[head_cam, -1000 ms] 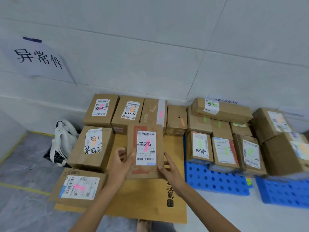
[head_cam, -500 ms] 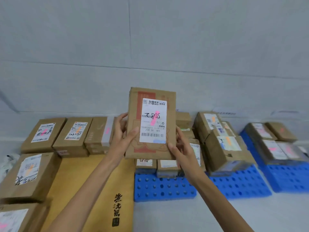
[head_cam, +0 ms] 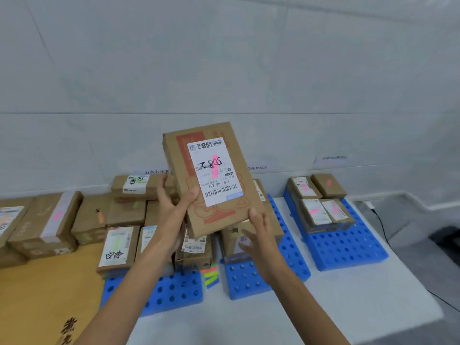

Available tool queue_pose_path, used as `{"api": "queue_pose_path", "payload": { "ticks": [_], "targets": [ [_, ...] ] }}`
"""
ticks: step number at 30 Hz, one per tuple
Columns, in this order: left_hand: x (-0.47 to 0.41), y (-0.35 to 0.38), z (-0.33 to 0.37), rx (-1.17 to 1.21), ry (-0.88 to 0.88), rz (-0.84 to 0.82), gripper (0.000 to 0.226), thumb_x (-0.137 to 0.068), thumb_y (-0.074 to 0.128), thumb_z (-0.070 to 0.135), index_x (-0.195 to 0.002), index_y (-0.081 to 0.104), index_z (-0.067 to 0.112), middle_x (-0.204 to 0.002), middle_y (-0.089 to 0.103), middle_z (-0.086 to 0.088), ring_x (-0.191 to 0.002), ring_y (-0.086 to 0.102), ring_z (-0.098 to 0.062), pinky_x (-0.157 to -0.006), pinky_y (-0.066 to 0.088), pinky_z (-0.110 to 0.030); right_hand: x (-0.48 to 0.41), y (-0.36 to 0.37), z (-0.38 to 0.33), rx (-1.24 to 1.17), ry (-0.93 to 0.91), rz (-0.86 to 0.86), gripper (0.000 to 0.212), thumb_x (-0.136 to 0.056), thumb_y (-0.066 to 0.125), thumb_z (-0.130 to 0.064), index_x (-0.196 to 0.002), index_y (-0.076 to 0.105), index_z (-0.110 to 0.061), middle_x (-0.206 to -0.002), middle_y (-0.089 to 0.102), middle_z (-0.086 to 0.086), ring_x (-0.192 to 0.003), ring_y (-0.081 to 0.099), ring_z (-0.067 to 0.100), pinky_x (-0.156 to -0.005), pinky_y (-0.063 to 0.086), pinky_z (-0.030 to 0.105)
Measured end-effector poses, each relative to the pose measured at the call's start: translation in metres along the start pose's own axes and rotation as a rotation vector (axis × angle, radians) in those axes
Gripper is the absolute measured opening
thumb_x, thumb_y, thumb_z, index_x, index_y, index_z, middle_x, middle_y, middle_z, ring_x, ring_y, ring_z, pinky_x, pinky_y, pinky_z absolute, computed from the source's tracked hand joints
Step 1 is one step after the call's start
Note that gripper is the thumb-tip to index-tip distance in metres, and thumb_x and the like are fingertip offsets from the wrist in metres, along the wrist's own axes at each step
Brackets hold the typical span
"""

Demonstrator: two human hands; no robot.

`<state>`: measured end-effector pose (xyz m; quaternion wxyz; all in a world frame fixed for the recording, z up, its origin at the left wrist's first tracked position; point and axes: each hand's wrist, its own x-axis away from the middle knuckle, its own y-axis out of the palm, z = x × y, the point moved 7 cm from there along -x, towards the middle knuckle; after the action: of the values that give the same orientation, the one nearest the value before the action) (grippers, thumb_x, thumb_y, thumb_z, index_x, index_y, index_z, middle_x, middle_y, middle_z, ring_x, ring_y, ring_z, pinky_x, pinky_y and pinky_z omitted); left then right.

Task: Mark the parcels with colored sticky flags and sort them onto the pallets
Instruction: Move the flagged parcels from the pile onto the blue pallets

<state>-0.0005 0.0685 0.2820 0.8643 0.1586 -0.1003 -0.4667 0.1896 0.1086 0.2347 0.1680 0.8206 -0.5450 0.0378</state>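
I hold a flat brown parcel (head_cam: 219, 210) up in the air, tilted, in front of the stacks. Its white label (head_cam: 214, 170) carries a pink sticky flag (head_cam: 215, 165). My left hand (head_cam: 171, 212) grips the parcel's lower left edge, thumb on the front. My right hand (head_cam: 258, 232) holds the lower right corner, thumb on the front and fingers underneath. Below stand three blue pallets: a left one (head_cam: 171, 292), a middle one (head_cam: 249, 277) and a right one (head_cam: 348, 245). Each is loaded with flagged parcels.
A strip of green, pink and orange sticky flags (head_cam: 210, 276) lies on the floor between the left and middle pallets. A brown cardboard sheet (head_cam: 49, 295) with more parcels lies at the left. A black cable (head_cam: 383, 225) runs down the right side.
I lifted the parcel off the cardboard sheet and carried it right and up. The view swung right, so the blue pallets now lie under my hands.
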Motion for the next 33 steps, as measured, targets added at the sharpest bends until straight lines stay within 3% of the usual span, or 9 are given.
{"api": "queue_pose_path", "payload": {
  "ticks": [3, 7, 9, 14, 18, 21, 24, 29, 33],
  "targets": [
    [0.002, 0.045, -0.012, -0.059, 0.026, -0.064, 0.099, -0.064, 0.077, 0.037, -0.140, 0.014, 0.045, -0.124, 0.056, -0.003, -0.113, 0.059, -0.018, -0.088, 0.052, -0.038, -0.002, -0.012, -0.002, -0.138, 0.001, -0.065, 0.112, -0.051, 0.072, -0.074, -0.143, 0.017, -0.045, -0.139, 0.049, -0.005, -0.123, 0.052, 0.023, -0.103, 0.040, 0.054],
    [0.001, 0.091, -0.030, -0.118, -0.017, -0.233, 0.110, -0.061, 0.083, 0.044, -0.143, 0.009, 0.045, -0.132, 0.053, 0.002, -0.120, 0.054, -0.012, -0.102, 0.045, -0.042, -0.005, -0.052, -0.033, -0.255, -0.135, 0.021, 0.100, -0.057, 0.076, -0.065, -0.141, 0.033, -0.033, -0.132, 0.056, 0.009, -0.115, 0.059, 0.025, -0.087, 0.054, 0.043],
    [-0.012, 0.098, -0.027, -0.157, -0.019, -0.259, 0.113, -0.056, 0.082, 0.054, -0.142, 0.008, 0.047, -0.137, 0.049, 0.001, -0.125, 0.049, -0.014, -0.106, 0.041, -0.043, -0.004, -0.079, -0.052, -0.234, -0.201, 0.068, 0.093, -0.063, 0.071, -0.066, -0.141, 0.035, -0.032, -0.135, 0.054, 0.006, -0.121, 0.055, 0.026, -0.095, 0.049, 0.047],
    [-0.046, 0.110, -0.018, -0.244, -0.139, -0.397, 0.102, -0.049, 0.075, 0.070, -0.138, 0.031, 0.044, -0.135, 0.052, -0.006, -0.116, 0.056, -0.023, -0.099, 0.044, -0.044, 0.005, -0.120, -0.078, -0.164, -0.206, 0.081, 0.088, -0.065, 0.066, -0.068, -0.139, 0.043, -0.026, -0.133, 0.057, 0.006, -0.121, 0.055, 0.025, -0.101, 0.044, 0.048],
    [-0.040, 0.134, -0.033, -0.325, -0.271, -0.604, 0.121, -0.033, 0.083, 0.066, -0.139, 0.031, 0.038, -0.118, 0.066, 0.000, -0.101, 0.067, -0.020, -0.090, 0.052, -0.040, 0.004, -0.146, -0.094, -0.152, -0.168, 0.123, 0.074, -0.071, 0.066, -0.061, -0.131, 0.052, -0.022, -0.124, 0.063, 0.008, -0.112, 0.061, 0.027, -0.092, 0.052, 0.044],
    [-0.039, 0.147, -0.043, -0.259, -0.289, -0.513, 0.113, -0.051, 0.086, 0.046, -0.143, 0.021, 0.040, -0.121, 0.061, -0.009, -0.102, 0.065, -0.024, -0.089, 0.052, -0.044, 0.002, -0.163, -0.106, -0.125, -0.183, 0.187, 0.056, -0.088, 0.043, -0.056, -0.130, 0.054, -0.021, -0.121, 0.065, 0.009, -0.110, 0.062, 0.027, -0.090, 0.053, 0.045],
    [-0.033, 0.169, -0.059, -0.129, -0.277, -0.378, 0.093, -0.069, 0.071, 0.032, -0.145, 0.017, 0.039, -0.121, 0.059, -0.009, -0.099, 0.063, -0.020, -0.078, 0.053, -0.037, 0.000, -0.193, -0.106, -0.154, -0.222, 0.394, 0.050, -0.089, 0.036, -0.060, -0.114, 0.062, -0.026, -0.105, 0.070, 0.000, -0.100, 0.065, 0.019, -0.077, 0.053, 0.033],
    [-0.019, 0.222, -0.093, -0.063, -0.285, -0.352, 0.085, -0.068, 0.067, 0.041, -0.141, 0.024, 0.036, -0.110, 0.064, 0.006, -0.101, 0.064, -0.017, -0.079, 0.055, -0.044, -0.013, -0.245, -0.093, -0.177, -0.150, 0.463, 0.054, -0.081, 0.042, -0.068, -0.129, 0.040, -0.041, -0.135, 0.044, -0.004, -0.123, 0.047, 0.020, -0.086, 0.048, 0.040],
    [-0.018, 0.268, -0.129, -0.083, -0.337, -0.363, 0.089, -0.061, 0.071, 0.051, -0.139, 0.028, 0.040, -0.118, 0.064, 0.002, -0.105, 0.064, -0.020, -0.087, 0.053, -0.050, -0.024, -0.315, -0.119, -0.079, -0.233, 0.442, 0.060, -0.082, 0.039, -0.072, -0.129, 0.050, -0.035, -0.129, 0.055, -0.009, -0.118, 0.052, 0.015, -0.094, 0.044, 0.043]
  ]
}}
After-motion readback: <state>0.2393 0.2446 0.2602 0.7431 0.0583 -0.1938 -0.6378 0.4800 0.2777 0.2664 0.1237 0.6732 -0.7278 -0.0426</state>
